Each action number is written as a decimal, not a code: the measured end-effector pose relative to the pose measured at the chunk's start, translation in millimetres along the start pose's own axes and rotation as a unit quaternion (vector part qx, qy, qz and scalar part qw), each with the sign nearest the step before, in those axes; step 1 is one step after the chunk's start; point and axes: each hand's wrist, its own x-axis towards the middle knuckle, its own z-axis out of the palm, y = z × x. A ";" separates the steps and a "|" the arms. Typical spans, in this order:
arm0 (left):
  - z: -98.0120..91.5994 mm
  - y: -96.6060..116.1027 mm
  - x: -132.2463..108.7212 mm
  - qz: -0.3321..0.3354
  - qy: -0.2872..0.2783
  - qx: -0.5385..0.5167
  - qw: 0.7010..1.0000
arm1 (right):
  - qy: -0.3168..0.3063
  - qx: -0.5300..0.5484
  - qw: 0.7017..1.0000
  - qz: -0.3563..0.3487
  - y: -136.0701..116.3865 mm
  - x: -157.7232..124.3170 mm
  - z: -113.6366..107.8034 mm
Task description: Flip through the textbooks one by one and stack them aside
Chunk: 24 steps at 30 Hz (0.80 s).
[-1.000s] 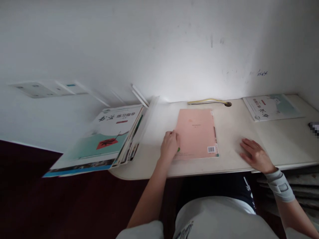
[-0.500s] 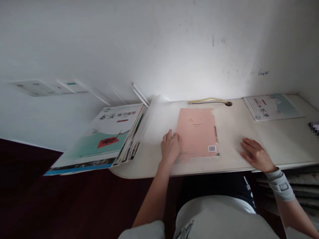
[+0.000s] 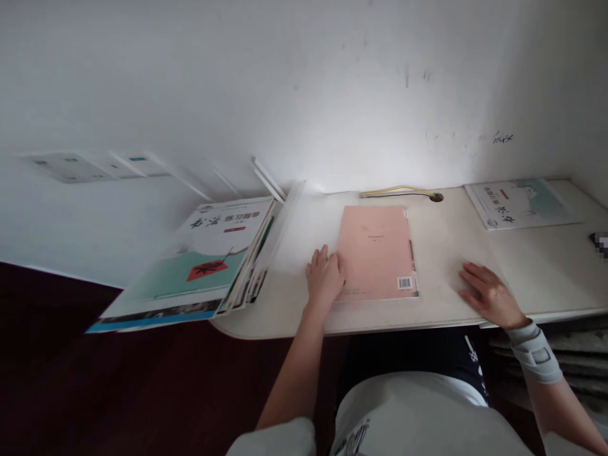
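Note:
A pink booklet (image 3: pixel 375 253) with a barcode at its lower right lies flat on the white desk (image 3: pixel 437 253). My left hand (image 3: pixel 325 275) rests at the booklet's left edge, its fingers partly spread and its thumb side touching or just over the cover. To the right of the booklet, apart from it, my right hand (image 3: pixel 489 296) lies on the desk top with fingers stretched out and nothing in them. A grey wrist wrap (image 3: pixel 536 351) is round my right wrist.
At the left, a stack of booklets (image 3: pixel 204 259) reaches out past the desk's rounded end. Another booklet (image 3: pixel 522 202) lies at the back right. A yellow cable (image 3: pixel 399 189) runs to a round hole (image 3: pixel 436 197) by the wall. A dark object (image 3: pixel 599 244), partly blurred, sits at the right edge.
Almost nothing differs. The view has shifted very slightly, and the left hand's fingers look a little more spread; the booklets and my right hand stay in place.

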 end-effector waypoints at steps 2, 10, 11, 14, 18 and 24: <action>0.6 -0.8 1.0 -0.001 0.006 -0.008 1.000 | 0.000 0.003 1.000 0.002 0.0 -0.1 0.0; 3.1 -1.9 0.9 -0.021 -0.006 -0.021 1.000 | 0.001 0.009 1.000 0.006 1.1 -0.5 1.1; 1.8 -1.5 1.0 -0.022 -0.006 -0.026 0.999 | 0.000 0.009 1.000 0.005 1.6 -0.8 1.5; -7.9 1.5 1.1 -0.020 -0.002 -0.071 0.997 | -0.005 0.004 1.000 0.004 2.9 -1.6 2.7; -30.7 12.3 -8.8 0.044 -0.039 -0.253 0.966 | -0.010 -0.001 1.000 0.004 3.0 -1.7 2.4; -25.6 58.7 -43.0 0.241 -0.087 -0.317 0.913 | -0.024 -0.009 1.000 0.012 -2.9 1.8 -2.9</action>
